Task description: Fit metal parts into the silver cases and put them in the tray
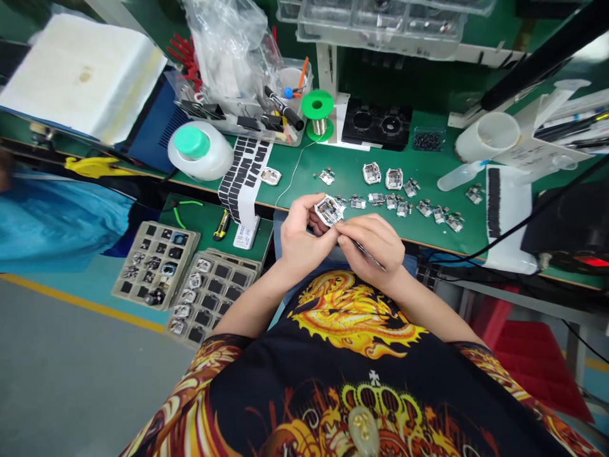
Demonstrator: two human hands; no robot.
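My left hand (307, 235) grips a small white smartwatch case (328, 211) by its edges, its inner electronics facing up. In my right hand (373, 244) is a pair of slim metal tweezers (365, 251), pinched like a pen, with the tip at the case's lower right corner. The fingers hide part of the tip. On the green bench beyond my hands lie several small circuit boards (375, 199) in a loose row. Two more open cases (372, 173) sit behind them, and another case (271, 176) lies to the left.
A solder spool (317, 105) stands at the back beside a bin of pens and bags. Left of it are a green-capped bottle (200, 149) and a strip of black stickers (245, 174). Compartment trays (188, 244) sit lower left. A white cup (488, 136) stands right.
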